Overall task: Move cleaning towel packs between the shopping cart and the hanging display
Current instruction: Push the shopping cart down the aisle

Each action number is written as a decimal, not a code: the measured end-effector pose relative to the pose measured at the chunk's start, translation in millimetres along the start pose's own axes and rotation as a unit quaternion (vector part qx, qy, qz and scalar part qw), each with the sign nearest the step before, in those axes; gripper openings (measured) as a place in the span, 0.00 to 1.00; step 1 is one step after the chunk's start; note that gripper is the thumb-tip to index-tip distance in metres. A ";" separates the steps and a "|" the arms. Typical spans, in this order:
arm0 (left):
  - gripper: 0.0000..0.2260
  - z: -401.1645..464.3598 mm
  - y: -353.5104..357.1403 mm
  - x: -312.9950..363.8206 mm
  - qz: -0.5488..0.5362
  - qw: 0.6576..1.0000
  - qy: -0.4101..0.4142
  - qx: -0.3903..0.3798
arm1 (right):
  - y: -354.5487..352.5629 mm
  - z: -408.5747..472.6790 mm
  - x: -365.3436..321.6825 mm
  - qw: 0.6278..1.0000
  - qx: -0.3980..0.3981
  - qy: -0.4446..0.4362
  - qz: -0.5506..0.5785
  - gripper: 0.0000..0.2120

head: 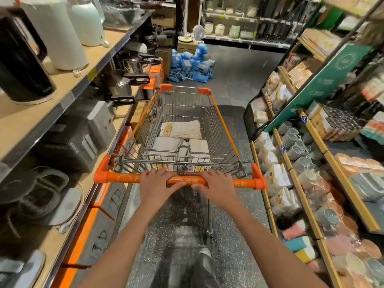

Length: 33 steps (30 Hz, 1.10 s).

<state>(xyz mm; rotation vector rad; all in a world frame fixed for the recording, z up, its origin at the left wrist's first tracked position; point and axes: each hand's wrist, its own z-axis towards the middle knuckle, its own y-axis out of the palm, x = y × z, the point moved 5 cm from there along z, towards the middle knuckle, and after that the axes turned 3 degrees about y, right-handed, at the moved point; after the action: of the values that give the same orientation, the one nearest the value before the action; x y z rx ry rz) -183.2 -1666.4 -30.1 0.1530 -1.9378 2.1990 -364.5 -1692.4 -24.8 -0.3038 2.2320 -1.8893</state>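
Cleaning towel packs point(180, 129), flat cream and white bundles in clear wrap with yellow labels, lie on the bottom of the silver wire shopping cart point(223, 129) with orange trim, in the centre of the frame. I count about three: one farther from me, two nearer to the handle. The far pack lies flat, its long axis across the cart, label end to the left of the frame. The two near packs seem to have their long axis along the cart, towards me, but the wire partly hides them, so I am not sure.

My left hand point(158, 185) and my right hand point(216, 186) both hold the orange plastic handle bar point(120, 178), fingers curled over the top, thumbs under, near each other at the middle of the bar.

I judge the step in hand is pushing the cart along the dark speckled aisle floor point(239, 75), not yet handling any pack. On the right side of the frame stands the slanted wooden display point(291, 169) with similar cream packs point(276, 177) hanging in rows. The next move, I think, calls for stopping the cart beside this display, letting go with one hand, and reaching down into the basket for a pack.
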 end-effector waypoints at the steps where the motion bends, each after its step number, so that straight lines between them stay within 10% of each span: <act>1: 0.38 9.2 2.6 0.1 0.000 1.000 -0.003 -0.001 | -1.7 8.8 4.2 1.000 -0.002 -0.002 0.000 0.31; 26: 0.39 164.9 -5.7 -74.2 -0.061 0.994 -0.082 -0.049 | -43.7 187.4 56.5 0.950 -0.085 -0.186 0.237 0.19; 33: 0.29 189.7 -7.4 -103.6 -0.091 0.990 -0.087 -0.063 | -49.7 272.1 77.2 0.972 -0.041 -0.167 0.160 0.31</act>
<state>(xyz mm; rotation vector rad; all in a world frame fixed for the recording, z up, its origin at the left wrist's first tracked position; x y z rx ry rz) -91.8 -1862.1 -19.9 0.4963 -2.0543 1.9996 -360.0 -1979.6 -21.5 -0.2365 1.9964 -1.4641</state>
